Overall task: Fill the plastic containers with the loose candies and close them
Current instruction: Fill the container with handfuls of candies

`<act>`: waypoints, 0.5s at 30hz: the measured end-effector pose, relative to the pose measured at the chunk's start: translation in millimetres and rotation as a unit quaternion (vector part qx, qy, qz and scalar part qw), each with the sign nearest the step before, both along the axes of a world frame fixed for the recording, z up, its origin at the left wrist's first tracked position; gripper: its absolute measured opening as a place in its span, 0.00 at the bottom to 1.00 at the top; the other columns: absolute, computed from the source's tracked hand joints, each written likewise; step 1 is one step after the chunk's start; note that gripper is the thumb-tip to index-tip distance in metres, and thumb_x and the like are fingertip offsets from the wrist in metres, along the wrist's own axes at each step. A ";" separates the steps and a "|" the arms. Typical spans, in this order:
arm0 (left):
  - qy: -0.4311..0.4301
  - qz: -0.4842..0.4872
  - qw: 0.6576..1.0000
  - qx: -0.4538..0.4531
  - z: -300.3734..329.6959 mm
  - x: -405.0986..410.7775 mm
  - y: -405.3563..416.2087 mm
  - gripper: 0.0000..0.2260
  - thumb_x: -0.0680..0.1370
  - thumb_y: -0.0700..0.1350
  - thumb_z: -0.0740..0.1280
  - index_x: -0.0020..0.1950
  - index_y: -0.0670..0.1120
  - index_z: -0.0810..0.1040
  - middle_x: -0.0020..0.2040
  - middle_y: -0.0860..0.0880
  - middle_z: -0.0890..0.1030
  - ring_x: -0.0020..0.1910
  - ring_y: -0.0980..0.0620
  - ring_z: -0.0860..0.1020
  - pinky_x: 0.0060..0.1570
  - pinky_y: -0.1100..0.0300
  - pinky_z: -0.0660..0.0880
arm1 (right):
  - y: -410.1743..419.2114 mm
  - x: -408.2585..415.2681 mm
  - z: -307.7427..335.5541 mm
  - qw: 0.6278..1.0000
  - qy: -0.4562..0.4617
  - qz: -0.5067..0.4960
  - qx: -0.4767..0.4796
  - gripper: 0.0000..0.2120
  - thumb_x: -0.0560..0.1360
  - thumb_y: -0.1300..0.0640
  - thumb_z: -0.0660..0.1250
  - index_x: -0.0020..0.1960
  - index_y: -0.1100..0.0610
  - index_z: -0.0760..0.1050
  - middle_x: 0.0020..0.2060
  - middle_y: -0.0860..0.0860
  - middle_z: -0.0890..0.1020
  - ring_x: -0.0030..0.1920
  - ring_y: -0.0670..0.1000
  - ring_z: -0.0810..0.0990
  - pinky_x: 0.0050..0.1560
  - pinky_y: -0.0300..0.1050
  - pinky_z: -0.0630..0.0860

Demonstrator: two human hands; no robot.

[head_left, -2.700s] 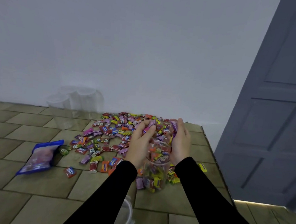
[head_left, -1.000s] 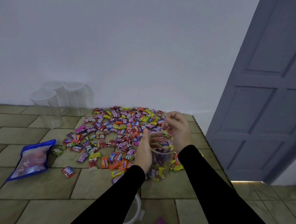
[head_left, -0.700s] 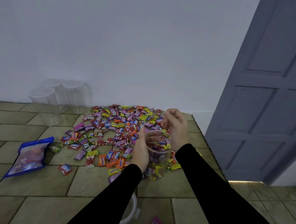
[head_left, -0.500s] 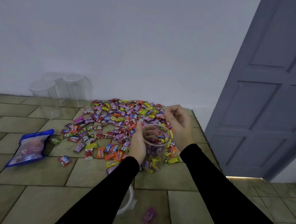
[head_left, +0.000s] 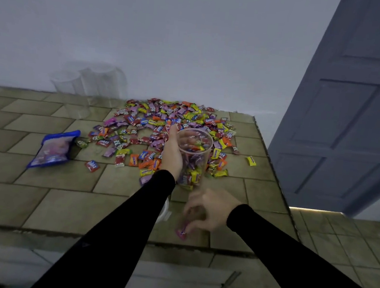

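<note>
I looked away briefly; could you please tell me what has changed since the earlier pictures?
The right hand left the container's mouth and came down to the stray pink candy near the table edge, fingertips touching it. The left hand still holds the container.

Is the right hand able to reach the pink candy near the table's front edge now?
Probably yes. The right hand is already at the pink candy, fingertips touching or nearly so, with nothing between them.

A blue bag (head_left: 54,147) is being shown lying left on the tiled counter (head_left: 14,200); a grey door (head_left: 352,109) is standing far right.
</note>
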State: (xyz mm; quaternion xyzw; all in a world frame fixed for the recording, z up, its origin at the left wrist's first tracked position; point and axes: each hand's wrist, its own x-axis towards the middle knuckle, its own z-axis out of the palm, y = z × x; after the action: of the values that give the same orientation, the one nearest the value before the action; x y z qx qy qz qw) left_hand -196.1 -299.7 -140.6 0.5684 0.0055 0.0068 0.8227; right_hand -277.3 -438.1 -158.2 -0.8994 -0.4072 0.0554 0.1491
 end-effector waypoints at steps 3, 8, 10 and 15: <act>0.006 -0.001 1.000 -0.003 -0.7 -4.5 0.5 0.28 0.75 0.68 0.55 0.45 0.46 0.84 0.43 0.43 0.80 0.50 0.37 0.77 0.62 0.31 0.69 | 1.4 -1.1 -7.9 0.999 0.036 -0.012 -0.004 0.19 0.70 0.41 0.73 0.54 0.52 0.81 0.49 0.49 0.80 0.47 0.50 0.78 0.44 0.40 0.71; 0.009 0.020 1.000 0.004 2.2 -14.1 -0.7 0.28 0.81 0.63 0.51 0.44 0.44 0.81 0.44 0.40 0.78 0.48 0.40 0.77 0.61 0.35 0.71 | -1.5 3.6 -9.9 0.997 0.053 -0.043 -0.032 0.15 0.73 0.44 0.71 0.55 0.51 0.81 0.52 0.48 0.78 0.49 0.48 0.76 0.45 0.39 0.69; 0.011 0.024 1.000 0.012 2.9 -17.9 -1.0 0.27 0.82 0.61 0.50 0.45 0.44 0.80 0.44 0.41 0.79 0.47 0.42 0.78 0.60 0.38 0.72 | -10.8 6.6 -5.0 0.998 0.018 -0.061 -0.016 0.15 0.73 0.42 0.69 0.53 0.50 0.80 0.49 0.48 0.79 0.47 0.48 0.76 0.46 0.42 0.73; 0.000 0.031 0.999 0.039 0.4 -18.1 0.8 0.28 0.82 0.63 0.49 0.46 0.46 0.81 0.44 0.42 0.80 0.46 0.43 0.80 0.57 0.44 0.75 | -34.3 6.1 17.6 0.928 -0.155 -0.159 0.300 0.13 0.71 0.46 0.70 0.42 0.56 0.81 0.32 0.37 0.73 0.30 0.36 0.69 0.33 0.26 0.62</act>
State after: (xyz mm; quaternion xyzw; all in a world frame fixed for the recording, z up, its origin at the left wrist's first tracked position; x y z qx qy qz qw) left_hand -214.2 -298.9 -140.2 0.5994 0.0229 0.0325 0.7995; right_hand -271.2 -472.4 -140.6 -0.8629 -0.2740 -0.2341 0.3543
